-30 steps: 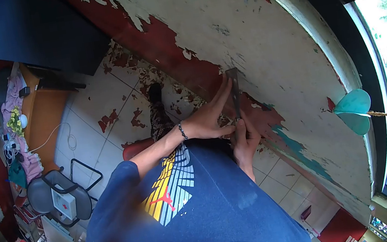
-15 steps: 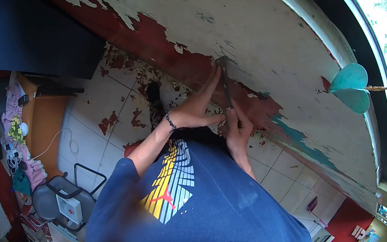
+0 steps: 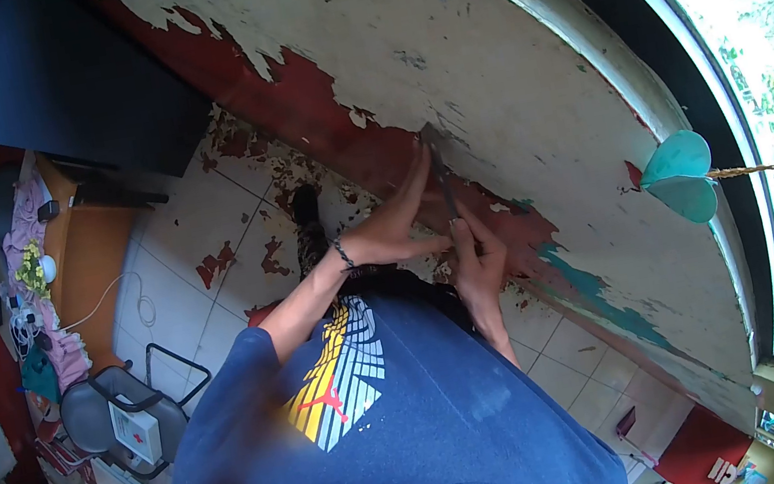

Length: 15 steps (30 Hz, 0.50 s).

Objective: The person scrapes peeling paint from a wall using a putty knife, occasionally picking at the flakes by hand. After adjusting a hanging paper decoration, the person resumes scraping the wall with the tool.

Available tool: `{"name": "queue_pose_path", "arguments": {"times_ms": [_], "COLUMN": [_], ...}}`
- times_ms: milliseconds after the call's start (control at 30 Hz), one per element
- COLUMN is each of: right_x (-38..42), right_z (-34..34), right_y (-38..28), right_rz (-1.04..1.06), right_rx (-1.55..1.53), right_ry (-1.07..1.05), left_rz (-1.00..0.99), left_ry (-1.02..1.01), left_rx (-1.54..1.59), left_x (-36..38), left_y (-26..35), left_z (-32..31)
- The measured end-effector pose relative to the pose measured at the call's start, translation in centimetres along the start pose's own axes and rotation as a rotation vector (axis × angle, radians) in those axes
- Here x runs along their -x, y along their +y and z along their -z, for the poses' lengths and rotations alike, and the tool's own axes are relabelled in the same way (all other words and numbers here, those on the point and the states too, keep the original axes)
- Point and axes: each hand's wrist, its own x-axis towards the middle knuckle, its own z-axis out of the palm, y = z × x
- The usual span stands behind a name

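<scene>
Scraper [image 3: 444, 182], thin and metal, stands lengthwise against the wall [image 3: 529, 118], its far end at the ragged border where the pale coat gives way to a red band [image 3: 329, 130]. Whether its tip has slipped under the coat, I cannot tell. The right hand [image 3: 480, 268] is clamped on the near end, thumb laid along it. The left hand [image 3: 395, 226], with a dark bracelet [image 3: 344, 256] at its wrist, is spread: its long fingers reach up to the blade near the tip, while its thumb points across to the right hand, so that the two come close together at the near end. Below the right hand's side of the red band, a teal patch [image 3: 575, 275] runs down near the wall's lower edge.

Paint flakes [image 3: 218, 264] litter the tiled floor [image 3: 182, 229], thickest along the foot of the wall. Well apart, a brown counter [image 3: 99, 277] bears a pink cloth [image 3: 44, 220] and yellow flowers [image 3: 28, 266] along its far edge; near its corner, a grey chair [image 3: 86, 416] holds a white box [image 3: 137, 432] marked with a red cross.
</scene>
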Motion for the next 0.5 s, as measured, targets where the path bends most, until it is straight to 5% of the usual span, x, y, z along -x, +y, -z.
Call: {"name": "queue_pose_path", "arguments": {"times_ms": [333,400,500], "right_x": [0.6,0.8,1.6], "right_z": [0.3,0.0,1.8], "right_y": [0.4,1.0,-0.7], "right_rz": [-0.025,0.054,0.008], "right_rx": [0.037,0.078,0.086], "right_ry": [0.046,0.032,0.016], "left_rz": [0.016,0.211,-0.019], "left_ry": [-0.085,-0.12,-0.128], "left_rx": [-0.018,0.178,0.087], "left_x": [0.1,0.3,0.1], "left_y": [1.7,4.5,0.5], "left_z": [0.4,1.6,0.1]}}
